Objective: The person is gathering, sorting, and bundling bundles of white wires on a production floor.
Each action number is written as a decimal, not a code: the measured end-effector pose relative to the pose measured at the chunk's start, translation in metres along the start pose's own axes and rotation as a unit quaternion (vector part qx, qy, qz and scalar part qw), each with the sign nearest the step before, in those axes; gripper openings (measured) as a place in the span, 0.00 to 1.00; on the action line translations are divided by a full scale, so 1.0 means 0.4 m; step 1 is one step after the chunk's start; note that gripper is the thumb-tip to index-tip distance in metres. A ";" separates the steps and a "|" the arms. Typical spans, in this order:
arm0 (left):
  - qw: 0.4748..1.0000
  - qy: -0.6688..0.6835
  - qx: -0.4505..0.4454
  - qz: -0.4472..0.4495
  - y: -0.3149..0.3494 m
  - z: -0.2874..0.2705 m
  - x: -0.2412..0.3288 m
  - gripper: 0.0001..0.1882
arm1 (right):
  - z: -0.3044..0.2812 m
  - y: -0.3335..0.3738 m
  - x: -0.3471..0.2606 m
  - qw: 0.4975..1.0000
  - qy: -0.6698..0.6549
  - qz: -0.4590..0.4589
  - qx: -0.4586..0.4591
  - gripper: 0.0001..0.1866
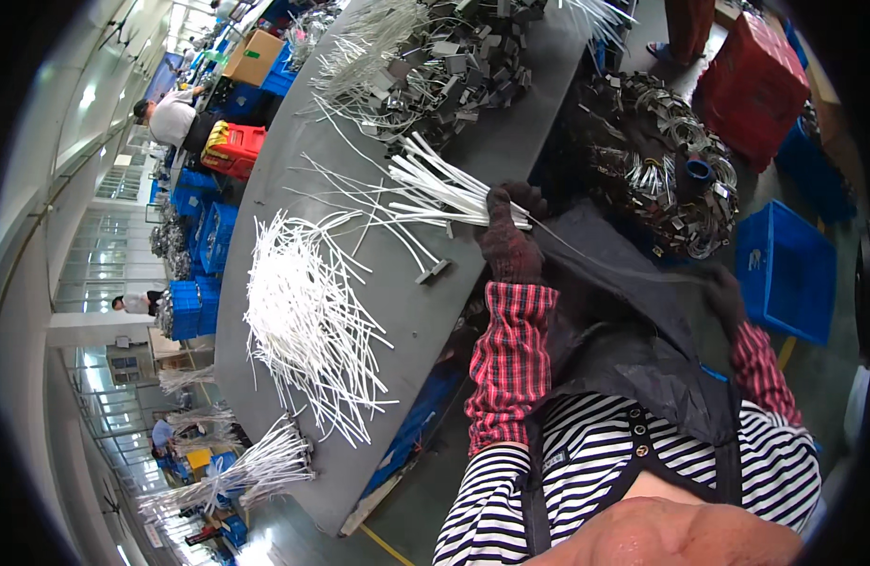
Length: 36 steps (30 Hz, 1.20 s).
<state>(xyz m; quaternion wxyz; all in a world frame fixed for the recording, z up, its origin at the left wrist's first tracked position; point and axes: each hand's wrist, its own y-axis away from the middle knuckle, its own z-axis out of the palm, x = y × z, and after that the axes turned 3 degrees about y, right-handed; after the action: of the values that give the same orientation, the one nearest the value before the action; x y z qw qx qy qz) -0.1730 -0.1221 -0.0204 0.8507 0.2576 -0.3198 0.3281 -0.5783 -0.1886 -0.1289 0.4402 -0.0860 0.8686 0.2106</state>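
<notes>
My left hand [512, 236], in a dark glove, is closed round a bundle of white sleeved wires [444, 189] above the table's edge. The bundle's white ends fan out to the left over the table. From that hand a thin wire [623, 268], blurred, stretches across to my right hand [722, 294]. The right glove is also blurred and seems closed on the wire's end. Thin wires with a small grey connector [434, 272] lie just left of the left hand. A large pile of white wires [307, 316] is spread on the grey table [406, 344].
Wires with grey metal-like pieces [454, 80] are heaped at the table's far end. A cable-filled container [661, 170] stands right of the table. Beyond it are a blue crate [787, 271] and red crates [754, 90]. Tied wire bundles [232, 472] overhang the table's left end. Other people work at the left.
</notes>
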 end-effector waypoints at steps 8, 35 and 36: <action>0.876 -0.449 -0.024 0.173 -0.006 -0.042 0.021 0.12 | 0.382 -0.155 -0.723 0.956 -0.161 -0.148 -0.193 0.31; 0.990 0.051 0.044 -0.124 0.005 0.161 0.005 0.08 | 0.194 0.028 -0.462 0.951 -0.216 -0.185 -0.117 0.10; 0.990 0.040 0.067 -0.117 -0.009 0.163 -0.003 0.06 | 0.126 0.052 -0.382 0.978 -0.131 -0.141 -0.080 0.08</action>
<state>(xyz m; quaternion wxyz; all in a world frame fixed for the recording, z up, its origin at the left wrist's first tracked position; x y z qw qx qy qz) -0.1955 -0.1671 0.0212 0.8762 0.3366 -0.2305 0.2566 -0.4571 -0.1532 -0.0267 0.5673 -0.2142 0.7628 0.2245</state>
